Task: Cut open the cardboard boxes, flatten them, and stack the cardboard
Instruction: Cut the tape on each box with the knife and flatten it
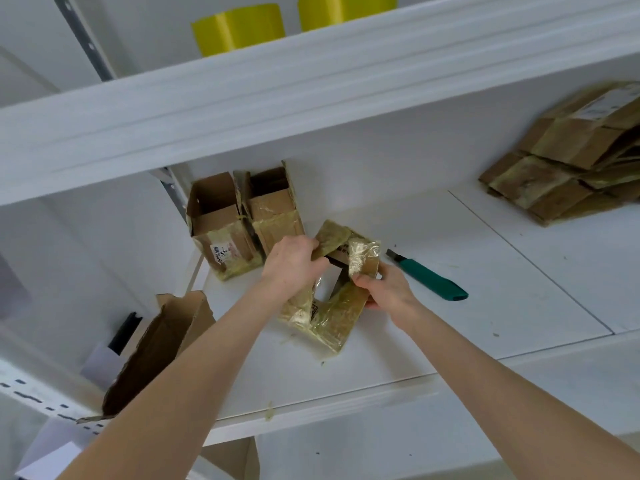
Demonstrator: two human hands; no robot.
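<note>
A small tape-covered cardboard box stands on the white shelf, open through its middle. My left hand grips its upper left flap. My right hand pinches the tape-covered right flap and side wall. A green-handled utility knife lies on the shelf just right of my right hand. Two open boxes stand upright behind my left hand. A stack of flattened cardboard rests at the far right of the shelf.
Another opened cardboard box leans off the shelf's left end beside a perforated metal upright. An upper shelf overhangs the work area, carrying yellow rolls. Scraps of tape lie near the shelf's front edge.
</note>
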